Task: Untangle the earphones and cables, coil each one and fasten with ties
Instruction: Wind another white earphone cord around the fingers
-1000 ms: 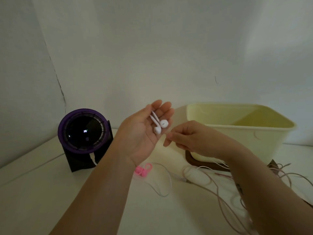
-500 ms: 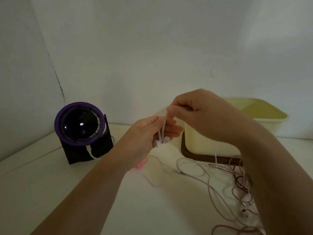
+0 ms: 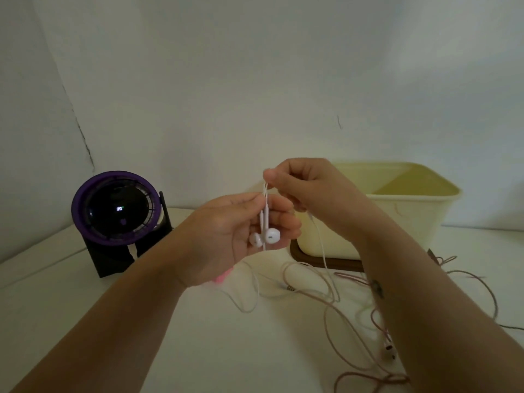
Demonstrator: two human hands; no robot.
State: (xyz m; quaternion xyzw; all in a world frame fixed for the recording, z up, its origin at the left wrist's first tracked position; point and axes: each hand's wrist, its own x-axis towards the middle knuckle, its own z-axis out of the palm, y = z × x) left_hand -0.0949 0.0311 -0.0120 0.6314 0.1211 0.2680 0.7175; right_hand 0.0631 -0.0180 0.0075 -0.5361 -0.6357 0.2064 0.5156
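The left hand (image 3: 238,239) is raised above the worktop (image 3: 198,341), palm turned towards the camera, with its fingers curled round the two buds of the white earphones (image 3: 271,236). The buds hang side by side against the palm, stems pointing up. Just above them, the right hand (image 3: 306,188) pinches the thin white stems between thumb and forefinger, its other fingers folded in. From under the right hand the white cord (image 3: 321,245) drops to the worktop and runs in loose loops towards a small plug (image 3: 289,287).

A pink tie (image 3: 222,277) lies on the worktop, mostly hidden behind the left wrist. To the right, a pink cable (image 3: 351,330) sprawls in tangled loops, partly under the right forearm, with another earbud (image 3: 390,350) among them.

Behind the hands a pale yellow tub (image 3: 411,219) stands on a brown tray (image 3: 326,262). On the left, a round black device with a purple rim (image 3: 116,211) shows small lit digits.
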